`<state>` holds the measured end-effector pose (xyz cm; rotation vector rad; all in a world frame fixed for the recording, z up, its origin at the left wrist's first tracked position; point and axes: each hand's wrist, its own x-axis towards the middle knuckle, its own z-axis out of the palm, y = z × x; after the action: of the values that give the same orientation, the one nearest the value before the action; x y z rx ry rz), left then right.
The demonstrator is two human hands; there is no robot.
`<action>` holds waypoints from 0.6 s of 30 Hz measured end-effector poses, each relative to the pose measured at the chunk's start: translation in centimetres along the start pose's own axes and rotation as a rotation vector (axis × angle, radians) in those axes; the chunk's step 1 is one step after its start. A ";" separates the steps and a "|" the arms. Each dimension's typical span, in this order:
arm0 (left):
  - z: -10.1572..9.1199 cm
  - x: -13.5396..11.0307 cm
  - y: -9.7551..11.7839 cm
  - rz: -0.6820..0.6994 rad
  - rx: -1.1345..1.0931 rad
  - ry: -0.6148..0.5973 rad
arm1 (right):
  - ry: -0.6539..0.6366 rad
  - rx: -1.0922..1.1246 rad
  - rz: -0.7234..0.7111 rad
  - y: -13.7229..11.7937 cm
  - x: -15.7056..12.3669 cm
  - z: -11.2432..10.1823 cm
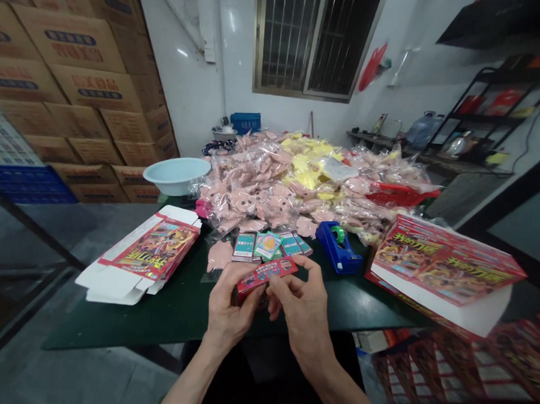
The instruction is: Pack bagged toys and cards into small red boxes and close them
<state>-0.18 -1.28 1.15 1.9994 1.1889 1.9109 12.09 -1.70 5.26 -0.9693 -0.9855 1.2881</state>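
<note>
The left hand point(231, 303) and right hand point(302, 314) sit close together, fingers curled, both pinching a small red printed box point(265, 278) just above the green tabletop point(153, 323). At 12 o'clock lie small printed cards point(267, 246); at 1, a blue tape dispenser point(338, 249); at 10, a flat unfolded carton point(150, 255); at 2, a large printed box point(444, 267). Farther off, bagged pink pieces point(271, 190) lie heaped, with a pale blue basin point(175, 175) at 11.

Bright indoor light, warped edges
</note>
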 end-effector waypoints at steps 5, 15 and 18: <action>-1.1 1.4 0.3 0.138 0.118 -0.207 | 0.040 -0.071 0.034 0.8 0.5 -0.3; -0.2 2.7 0.1 0.115 0.228 -0.008 | -0.046 -0.524 -0.131 6.3 1.9 -4.0; -0.1 2.6 0.2 0.165 0.262 -0.062 | -0.048 -0.761 -0.345 3.8 2.5 -6.0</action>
<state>-0.49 0.07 3.32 2.3388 1.3593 1.8285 16.73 0.83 -0.05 -1.2592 -1.6549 0.6392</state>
